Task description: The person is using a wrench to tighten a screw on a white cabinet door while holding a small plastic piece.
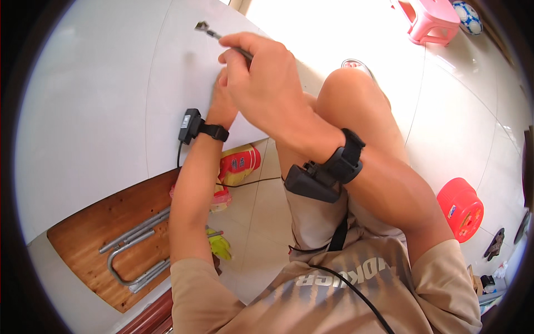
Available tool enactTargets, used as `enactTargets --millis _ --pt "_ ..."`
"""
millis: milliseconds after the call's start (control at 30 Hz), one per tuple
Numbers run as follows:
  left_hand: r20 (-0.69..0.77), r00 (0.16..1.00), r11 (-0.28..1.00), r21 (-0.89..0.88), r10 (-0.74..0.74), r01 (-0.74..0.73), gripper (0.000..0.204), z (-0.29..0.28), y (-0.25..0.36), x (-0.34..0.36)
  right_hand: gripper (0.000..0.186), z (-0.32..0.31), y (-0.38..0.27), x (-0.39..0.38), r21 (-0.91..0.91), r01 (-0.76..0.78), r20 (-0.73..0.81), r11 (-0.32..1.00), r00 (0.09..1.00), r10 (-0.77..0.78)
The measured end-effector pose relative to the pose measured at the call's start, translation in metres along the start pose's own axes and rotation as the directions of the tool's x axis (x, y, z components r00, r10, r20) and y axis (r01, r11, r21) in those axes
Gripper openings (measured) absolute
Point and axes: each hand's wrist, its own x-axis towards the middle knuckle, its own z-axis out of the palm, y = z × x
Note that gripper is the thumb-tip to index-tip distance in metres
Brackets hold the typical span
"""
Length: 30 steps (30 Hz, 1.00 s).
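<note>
My right hand (258, 83) is closed around a slim dark metal tool (210, 32), whose small silver head points toward the upper left, over a large white panel (94, 100). My left hand (222, 108) is behind and below the right one, close to the panel's right edge. Its fingers are mostly hidden, so I cannot tell what they hold. Black straps with small devices are on both my wrists.
Below the panel lie a wooden folding board (89, 245) with metal legs, red bags (239, 164), yellow gloves (219, 245) and a cable. To the right are a pink stool (425, 19), a ball (468, 19), a red plastic stool (459, 209) and sandals (495, 245).
</note>
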Motion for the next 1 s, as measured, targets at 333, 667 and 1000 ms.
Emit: enactTargets --millis 333,667,1000 --pt "0.150 0.929 0.355 0.894 0.338 -0.274 0.016 -0.034 0.025 0.083 0.033 -0.010 -0.016 0.009 0.270 -0.061 -0.166 0.961 0.980 0.109" --pt "0.066 0.991 0.877 0.462 0.116 -0.133 0.020 -0.009 -0.077 0.008 0.037 -0.018 -0.022 0.021 0.122 -0.435 0.122 0.892 0.899 0.421" --pt "0.214 0.972 0.593 0.771 0.102 -0.232 0.012 -0.072 0.017 -0.053 0.026 0.016 0.043 0.046 -0.587 0.702 0.583 0.403 0.712 -0.390"
